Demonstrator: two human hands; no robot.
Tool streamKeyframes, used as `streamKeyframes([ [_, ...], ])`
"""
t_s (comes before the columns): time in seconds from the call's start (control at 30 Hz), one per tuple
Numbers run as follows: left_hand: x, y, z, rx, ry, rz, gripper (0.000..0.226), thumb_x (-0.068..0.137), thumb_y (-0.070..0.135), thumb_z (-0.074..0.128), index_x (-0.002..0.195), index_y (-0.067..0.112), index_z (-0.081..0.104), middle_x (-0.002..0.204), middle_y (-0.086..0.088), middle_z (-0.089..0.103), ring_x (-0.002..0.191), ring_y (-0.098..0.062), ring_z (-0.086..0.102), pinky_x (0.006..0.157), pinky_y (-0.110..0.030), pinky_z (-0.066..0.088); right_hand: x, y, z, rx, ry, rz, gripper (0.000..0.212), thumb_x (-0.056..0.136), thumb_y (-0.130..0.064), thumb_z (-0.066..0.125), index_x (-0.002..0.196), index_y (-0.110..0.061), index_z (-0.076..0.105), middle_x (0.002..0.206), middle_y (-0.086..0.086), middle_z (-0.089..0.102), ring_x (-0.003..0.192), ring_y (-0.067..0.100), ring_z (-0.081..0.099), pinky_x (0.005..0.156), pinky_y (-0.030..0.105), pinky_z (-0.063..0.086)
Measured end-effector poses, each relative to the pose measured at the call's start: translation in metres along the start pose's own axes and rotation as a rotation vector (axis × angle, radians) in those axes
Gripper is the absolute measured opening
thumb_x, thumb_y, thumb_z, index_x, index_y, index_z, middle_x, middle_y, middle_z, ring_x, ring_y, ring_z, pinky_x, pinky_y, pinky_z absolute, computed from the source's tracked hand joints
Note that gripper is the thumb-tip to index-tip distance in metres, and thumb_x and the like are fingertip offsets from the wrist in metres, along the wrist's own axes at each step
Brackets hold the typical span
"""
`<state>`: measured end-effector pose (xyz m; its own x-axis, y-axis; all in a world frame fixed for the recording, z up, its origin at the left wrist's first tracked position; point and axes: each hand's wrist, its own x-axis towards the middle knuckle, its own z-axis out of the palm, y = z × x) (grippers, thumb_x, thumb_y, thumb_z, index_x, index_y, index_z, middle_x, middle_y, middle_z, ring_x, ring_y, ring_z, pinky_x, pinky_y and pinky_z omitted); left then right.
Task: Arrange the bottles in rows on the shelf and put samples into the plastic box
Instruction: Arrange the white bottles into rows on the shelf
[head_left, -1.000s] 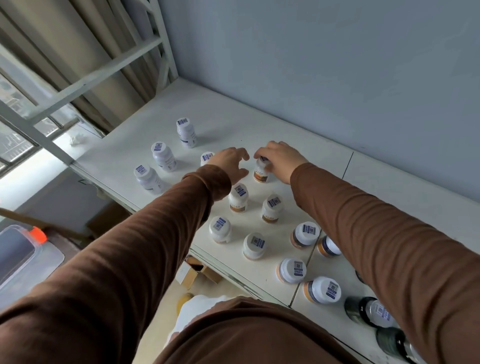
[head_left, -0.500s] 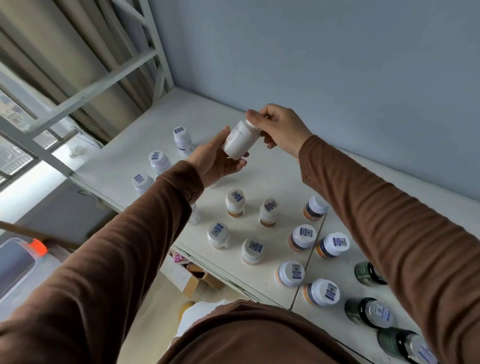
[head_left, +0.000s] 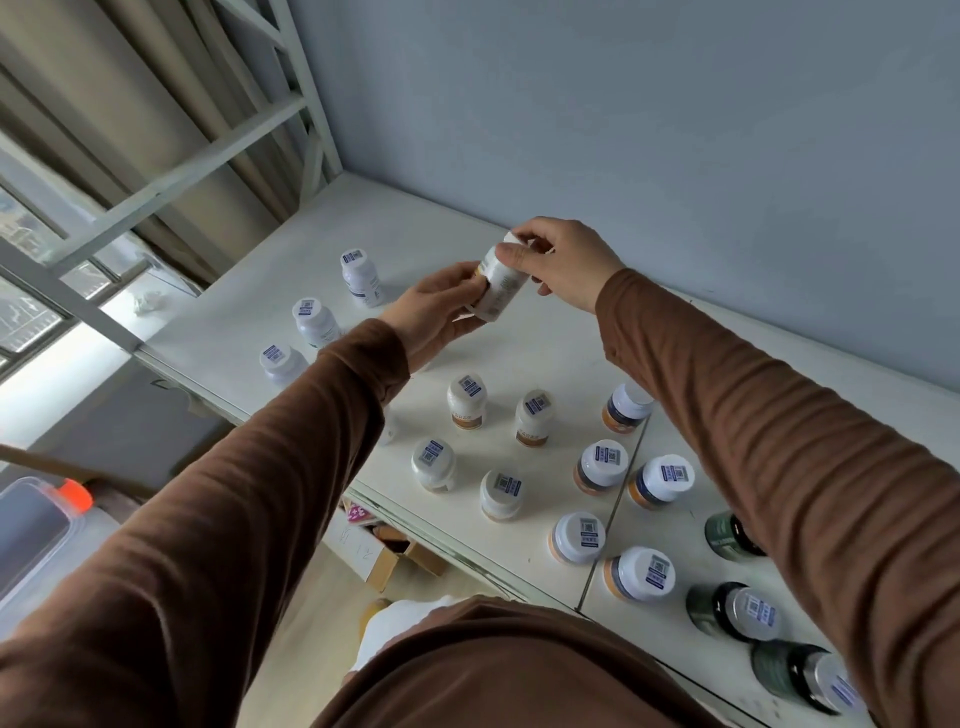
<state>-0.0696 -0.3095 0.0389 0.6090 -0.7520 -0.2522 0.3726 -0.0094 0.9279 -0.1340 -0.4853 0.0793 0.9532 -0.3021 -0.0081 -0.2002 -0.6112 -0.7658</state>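
Both hands have one white bottle (head_left: 497, 285) lifted off the shelf (head_left: 545, 353): left hand (head_left: 434, 310) cradles its base, right hand (head_left: 563, 262) pinches the cap, probably to open it for a sample.

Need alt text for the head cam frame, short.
Both hands hold one white bottle tilted above a white shelf: left hand at its base, right hand at its cap. Other bottles stand in loose rows below.

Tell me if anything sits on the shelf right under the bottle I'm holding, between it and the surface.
Nothing visible does. The bottle is held tilted in both hands, left hand at its base, right hand at the cap, over a bare patch of shelf. The nearest standing bottles are closer to you.
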Motion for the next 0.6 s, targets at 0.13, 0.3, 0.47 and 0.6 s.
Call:
streamKeyframes([
  [0.13,0.008,-0.012,0.001,0.386,0.114,0.056,0.046,0.088,-0.006,0.058,0.13,0.01,0.049,0.119,-0.013,0.053,0.102,-0.021,0.058,0.092,-0.03,0.05,0.003,0.012,0.005,-0.104,-0.035,-0.039,0.036,0.082,-0.033,0.074,0.114,-0.018,0.067,0.105,-0.001,0.065,0.092,0.019,0.061,0.091,0.04,0.052],
  [0.3,0.013,-0.025,-0.01,0.973,0.23,0.082,0.052,0.084,-0.005,0.057,0.13,0.02,0.055,0.132,-0.01,0.051,0.119,-0.024,0.053,0.096,-0.03,0.044,0.002,0.03,0.026,-0.367,-0.085,-0.073,0.039,0.083,-0.028,0.071,0.12,-0.018,0.062,0.118,0.005,0.059,0.106,0.023,0.056,0.086,0.029,0.04],
  [0.47,0.0,-0.025,-0.014,1.263,0.26,0.121,0.041,0.087,0.009,0.057,0.126,0.024,0.057,0.125,-0.006,0.057,0.113,-0.026,0.056,0.101,-0.042,0.042,0.003,0.047,0.046,-0.471,-0.125,-0.054,0.039,0.085,-0.027,0.067,0.122,-0.019,0.06,0.119,0.008,0.056,0.107,0.027,0.055,0.083,0.027,0.037],
  [0.6,-0.009,-0.023,-0.01,1.367,0.258,0.139,0.038,0.09,0.012,0.056,0.127,0.022,0.056,0.126,-0.007,0.057,0.113,-0.026,0.055,0.101,-0.04,0.043,0.005,0.052,0.056,-0.521,-0.143,-0.031,0.043,0.083,-0.027,0.069,0.124,-0.018,0.058,0.121,0.01,0.055,0.111,0.03,0.053,0.09,0.033,0.04],
])
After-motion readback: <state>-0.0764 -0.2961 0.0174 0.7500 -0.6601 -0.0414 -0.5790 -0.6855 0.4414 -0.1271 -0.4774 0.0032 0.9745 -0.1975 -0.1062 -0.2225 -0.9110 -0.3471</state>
